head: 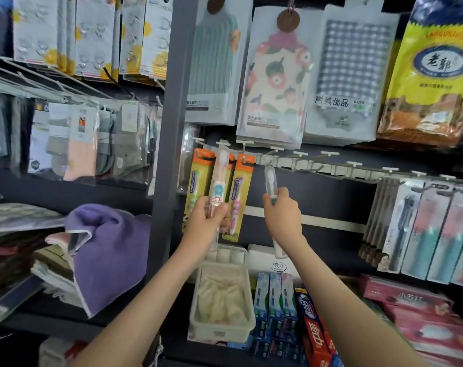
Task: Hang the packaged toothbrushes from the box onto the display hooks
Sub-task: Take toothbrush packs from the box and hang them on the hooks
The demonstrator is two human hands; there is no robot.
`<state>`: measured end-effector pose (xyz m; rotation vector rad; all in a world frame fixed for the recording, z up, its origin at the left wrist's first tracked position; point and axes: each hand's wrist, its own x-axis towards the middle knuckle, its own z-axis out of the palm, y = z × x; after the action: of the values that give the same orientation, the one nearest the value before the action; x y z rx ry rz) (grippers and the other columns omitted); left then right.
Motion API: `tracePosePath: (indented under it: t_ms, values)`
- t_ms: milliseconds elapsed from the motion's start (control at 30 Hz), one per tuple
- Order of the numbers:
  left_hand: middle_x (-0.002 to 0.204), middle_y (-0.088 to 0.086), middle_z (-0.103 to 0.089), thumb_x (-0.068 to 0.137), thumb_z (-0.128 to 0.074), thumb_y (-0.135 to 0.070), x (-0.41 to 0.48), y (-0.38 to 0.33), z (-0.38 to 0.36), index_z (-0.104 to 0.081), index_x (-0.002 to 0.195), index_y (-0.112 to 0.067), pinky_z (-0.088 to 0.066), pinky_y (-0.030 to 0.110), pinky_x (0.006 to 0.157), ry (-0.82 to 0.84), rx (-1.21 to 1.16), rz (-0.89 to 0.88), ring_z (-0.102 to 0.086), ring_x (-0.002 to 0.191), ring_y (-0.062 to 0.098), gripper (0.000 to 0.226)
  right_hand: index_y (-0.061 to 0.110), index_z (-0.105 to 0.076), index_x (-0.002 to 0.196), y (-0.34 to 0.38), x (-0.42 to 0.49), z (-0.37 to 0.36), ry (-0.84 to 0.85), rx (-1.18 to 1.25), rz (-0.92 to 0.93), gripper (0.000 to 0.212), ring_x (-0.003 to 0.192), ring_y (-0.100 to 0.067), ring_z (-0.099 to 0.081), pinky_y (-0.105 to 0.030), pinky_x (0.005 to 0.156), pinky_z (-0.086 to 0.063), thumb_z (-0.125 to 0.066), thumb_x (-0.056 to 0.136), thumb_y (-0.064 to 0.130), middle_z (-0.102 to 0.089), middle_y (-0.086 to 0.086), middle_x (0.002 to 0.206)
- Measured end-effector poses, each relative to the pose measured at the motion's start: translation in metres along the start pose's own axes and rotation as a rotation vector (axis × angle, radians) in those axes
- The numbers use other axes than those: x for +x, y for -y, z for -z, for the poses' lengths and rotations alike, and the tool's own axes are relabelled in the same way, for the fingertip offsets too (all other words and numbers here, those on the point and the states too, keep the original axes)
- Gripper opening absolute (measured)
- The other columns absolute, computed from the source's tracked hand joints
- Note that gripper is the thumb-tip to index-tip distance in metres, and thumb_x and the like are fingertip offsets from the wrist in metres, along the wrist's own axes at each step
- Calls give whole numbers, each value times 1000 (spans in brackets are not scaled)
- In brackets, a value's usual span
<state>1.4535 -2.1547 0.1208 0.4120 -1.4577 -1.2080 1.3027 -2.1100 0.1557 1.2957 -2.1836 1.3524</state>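
- From your right hand (282,217), the bare hooks (331,160) toward 2 o'clock leave open room.
- At 12 o'clock, towel packs (271,88) hang just above.
- At 9 o'clock, orange carded brushes (198,178) crowd the hooks.

A stretch of the clear toothbrush pack (219,178) at centre is hidden by the fingers (221,210) of the left hand (206,218). The base of a second pack (270,181) is covered by the right hand (282,217). Its blurred top lies near a display hook (276,149), and whether it hangs there cannot be told. Orange carded brushes (243,186) are partly masked behind the left hand. A yellow bag (434,75) is cut off by the right edge, and red toothpaste boxes (315,337) by the bottom edge. Socks (79,144) at left are blurred.
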Motion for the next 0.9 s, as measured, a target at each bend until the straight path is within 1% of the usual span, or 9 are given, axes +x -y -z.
tracePosePath:
  t_ms: [267, 400, 467, 533, 600, 667, 733, 800, 900]
  values:
    - [84, 3, -66, 94, -58, -16, -1, 13, 17, -54, 106, -14, -52, 27, 61, 48, 38, 45, -65, 68, 12, 12, 2, -44, 116, -6, 38, -39, 120, 21, -98, 33, 93, -34, -59, -37, 68, -44, -41, 102, 31, -60, -20, 109]
    - [86, 4, -67, 93, -59, -15, -6, 17, 25, -56, 103, -16, -55, 26, 66, 85, 55, 42, -65, 72, 12, 10, 1, -40, 128, -7, 36, -39, 133, 135, -132, 44, 94, -30, -57, -34, 69, -42, -46, 100, 34, -58, -20, 118]
    - [85, 3, -68, 93, -59, -15, -7, 20, 23, -57, 102, -18, -54, 26, 66, 98, 47, 41, -65, 72, 12, 10, 6, -42, 129, -2, 20, -32, 17, 278, -57, 42, 92, -24, -57, -28, 70, -41, -47, 99, 36, -58, -12, 114]
    - [85, 1, -68, 93, -60, -15, -6, 24, 17, -57, 100, -23, -54, 26, 66, 102, 46, 43, -65, 72, 11, 11, 15, -49, 122, 6, -5, -22, -71, 452, 42, 32, 84, -13, -59, -14, 62, -42, -48, 99, 37, -62, -2, 100]
    - [87, -2, -68, 93, -60, -18, -5, 27, 6, -58, 101, -26, -56, 28, 70, 128, 105, 24, -66, 75, 10, 12, 21, -53, 112, 15, -26, -14, -42, 579, 123, 22, 79, -9, -61, -12, 63, -45, -53, 96, 36, -64, 1, 90]
    - [87, -1, -68, 94, -60, -21, -7, 29, -9, -58, 107, -23, -57, 31, 74, 179, 196, -9, -67, 78, 13, 13, 22, -52, 107, 20, -34, -10, 29, 603, 128, 22, 74, -7, -61, -21, 68, -47, -61, 92, 35, -65, 3, 86]
    - [87, 5, -67, 95, -57, -26, -10, 26, -21, -54, 110, -25, -55, 31, 74, 240, 302, -49, -67, 78, 17, 15, 17, -51, 103, 22, -30, -4, 26, 519, 114, 25, 68, -9, -57, -23, 63, -45, -65, 89, 32, -61, 2, 80]
    - [90, 1, -64, 94, -56, -36, -10, 16, -27, -53, 107, -21, -49, 27, 73, 297, 507, -94, -62, 81, 15, 19, 12, -49, 89, 19, -20, 2, 0, 417, 117, 21, 62, -12, -48, -20, 56, -38, -63, 90, 28, -52, -2, 71]
    - [122, 0, -58, 92, -48, -53, -2, 10, -17, -55, 125, -15, -41, 32, 99, 195, 999, -304, -53, 113, 17, 51, 16, -44, 80, 8, -11, 11, 25, 202, 210, 20, 55, -10, -41, -16, 48, -33, -55, 95, 24, -43, 1, 62]
